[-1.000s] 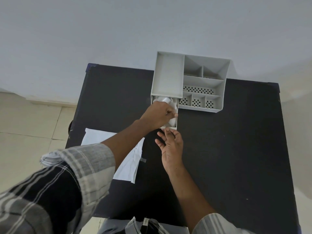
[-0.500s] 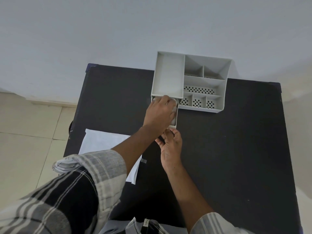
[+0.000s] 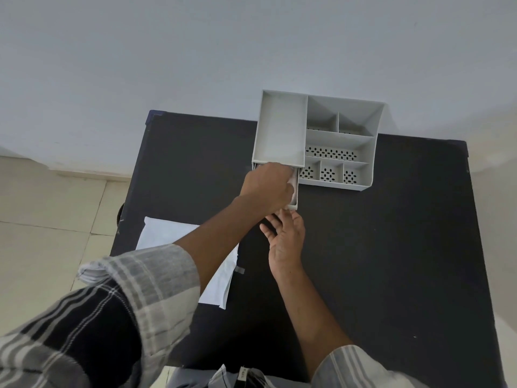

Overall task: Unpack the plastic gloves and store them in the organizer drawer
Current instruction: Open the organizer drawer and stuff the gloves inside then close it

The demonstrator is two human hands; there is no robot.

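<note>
A grey desk organizer stands at the far edge of the black table. Its small drawer is pulled out toward me at the organizer's left front. My left hand lies over the drawer with curled fingers, pressing down on the whitish plastic gloves; only a sliver of them shows at the hand's right side. My right hand is open, palm up, with its fingertips touching the drawer's front edge from below.
A flat white empty package lies on the table's left side, partly under my left forearm. The organizer's right half has several open, perforated compartments. A pale wall rises behind the table, and tiled floor lies to the left.
My left hand moved forward and down over the drawer, pushing the gloves in so they are almost hidden. My right hand crept up to the drawer front.
</note>
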